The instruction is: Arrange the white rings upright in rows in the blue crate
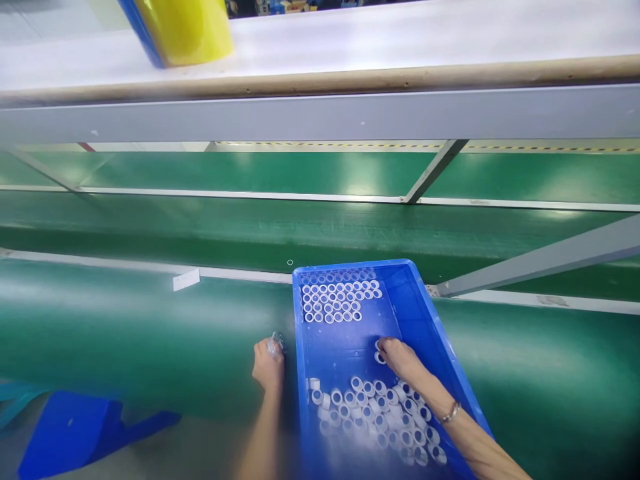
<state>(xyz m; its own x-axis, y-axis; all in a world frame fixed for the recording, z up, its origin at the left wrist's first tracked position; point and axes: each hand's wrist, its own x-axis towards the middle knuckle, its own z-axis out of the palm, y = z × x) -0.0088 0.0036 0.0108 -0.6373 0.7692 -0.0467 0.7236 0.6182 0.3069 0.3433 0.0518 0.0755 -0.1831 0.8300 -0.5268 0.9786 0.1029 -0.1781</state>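
Observation:
A blue plastic bin (pixel 435 327) stands on the green surface in front of me. White rings (pixel 327 299) stand in neat rows at its far left, and a loose heap of white rings (pixel 380 407) lies at its near end. Inside the bin, my right hand (pixel 397 355) pinches a white ring (pixel 378 345), with another white ring (pixel 380 358) beside the fingers. To the left of the bin, my left hand (pixel 267 363) is closed round a crumpled piece of clear plastic (pixel 275 343) above the green surface.
A grey metal strut (pixel 540 257) slants up at the right of the bin. A white slip (pixel 186 280) lies on the left edge strip. At the lower left is a blue object (pixel 70 433). A yellow and blue roll (pixel 180 30) stands on the upper shelf (pixel 400 40).

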